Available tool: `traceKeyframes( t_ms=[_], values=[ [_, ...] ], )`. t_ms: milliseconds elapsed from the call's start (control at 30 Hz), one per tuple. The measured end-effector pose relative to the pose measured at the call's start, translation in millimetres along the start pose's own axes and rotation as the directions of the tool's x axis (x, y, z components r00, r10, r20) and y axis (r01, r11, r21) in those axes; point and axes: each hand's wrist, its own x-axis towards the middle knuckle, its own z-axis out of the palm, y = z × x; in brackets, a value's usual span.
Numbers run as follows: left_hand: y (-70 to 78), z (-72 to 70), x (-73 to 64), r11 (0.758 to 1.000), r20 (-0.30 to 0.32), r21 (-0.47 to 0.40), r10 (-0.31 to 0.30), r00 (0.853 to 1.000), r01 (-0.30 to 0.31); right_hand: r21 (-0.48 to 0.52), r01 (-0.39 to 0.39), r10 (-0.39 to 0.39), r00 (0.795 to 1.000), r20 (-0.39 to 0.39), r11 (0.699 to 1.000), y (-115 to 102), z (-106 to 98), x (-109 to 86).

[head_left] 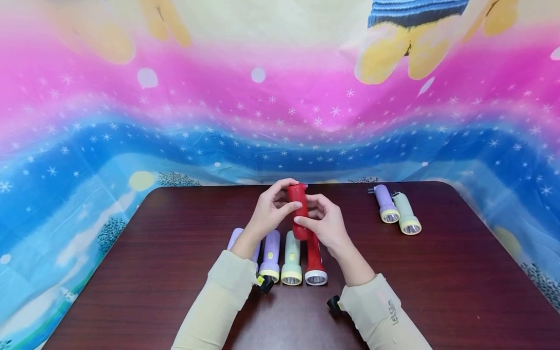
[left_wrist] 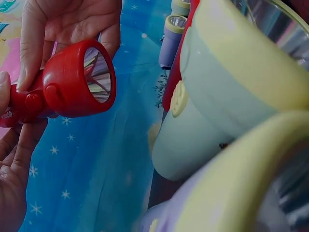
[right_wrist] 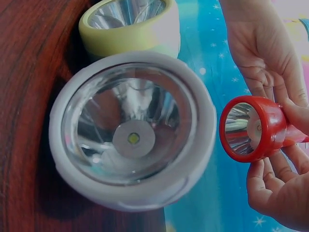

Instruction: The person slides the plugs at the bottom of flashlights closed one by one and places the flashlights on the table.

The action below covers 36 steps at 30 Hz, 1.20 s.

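Observation:
A red flashlight [head_left: 298, 194] is held up above the table between both hands, its lens end pointing down. My left hand [head_left: 272, 204] grips its upper part, thumb across the front. My right hand [head_left: 325, 221] holds it lower down, thumb on the near side. The left wrist view shows the red head [left_wrist: 72, 79] and its shiny reflector. Below the hands lie a red flashlight with a white rim [head_left: 316, 265], a green one [head_left: 291, 257] and a purple one [head_left: 271, 253]. Another purple flashlight [head_left: 236, 235] is partly hidden by my left wrist.
At the back right of the dark wooden table [head_left: 437, 272] lie another purple flashlight [head_left: 385, 199] and another green flashlight [head_left: 406, 209], side by side. A colourful printed cloth [head_left: 280, 107] hangs behind the table's far edge.

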Motion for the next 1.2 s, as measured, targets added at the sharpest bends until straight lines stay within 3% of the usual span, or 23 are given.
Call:
traceKeyframes(
  t_ms=[467,1200],
  values=[
    [-5.9,3.5,0.8,1.0,-0.014,0.009,0.024,1.0,-0.024,-0.013,-0.005,0.004,1.0,-0.009,1.0,-1.5,-1.2,-0.6],
    [-1.7,10.1,-4.0,1.0,-0.047,-0.008,-0.019,0.999,0.019,-0.031,0.01,-0.011,1.0,-0.02,0.999,-0.7,-3.6,-4.8]
  ],
)
